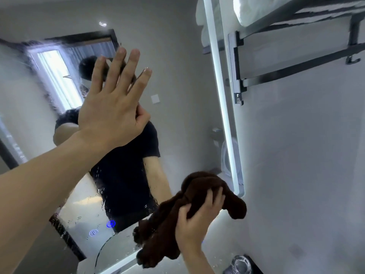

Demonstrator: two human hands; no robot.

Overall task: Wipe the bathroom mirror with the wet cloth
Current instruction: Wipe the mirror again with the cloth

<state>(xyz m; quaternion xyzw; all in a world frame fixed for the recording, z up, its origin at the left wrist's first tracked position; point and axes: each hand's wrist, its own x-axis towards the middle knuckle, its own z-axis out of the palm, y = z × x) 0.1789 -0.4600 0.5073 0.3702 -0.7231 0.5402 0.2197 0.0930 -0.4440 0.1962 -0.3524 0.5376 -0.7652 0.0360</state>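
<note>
The bathroom mirror (177, 80) fills the left and middle of the view, with a lit strip along its right edge and water drops on its lower part. My left hand (112, 99) lies flat on the glass with straight, spread fingers, high and left of centre. My right hand (197, 220) grips a bunched dark brown cloth (201, 186) low at the mirror's bottom right corner. The cloth touches or hangs just before the glass; I cannot tell which. The mirror reflects a person in a dark shirt.
A dark metal towel rack (292, 62) with white towels (276, 8) juts from the wall at the upper right. Two glowing touch buttons (110, 224) sit low on the mirror. A glass (241, 264) stands on a dark tray at the bottom right.
</note>
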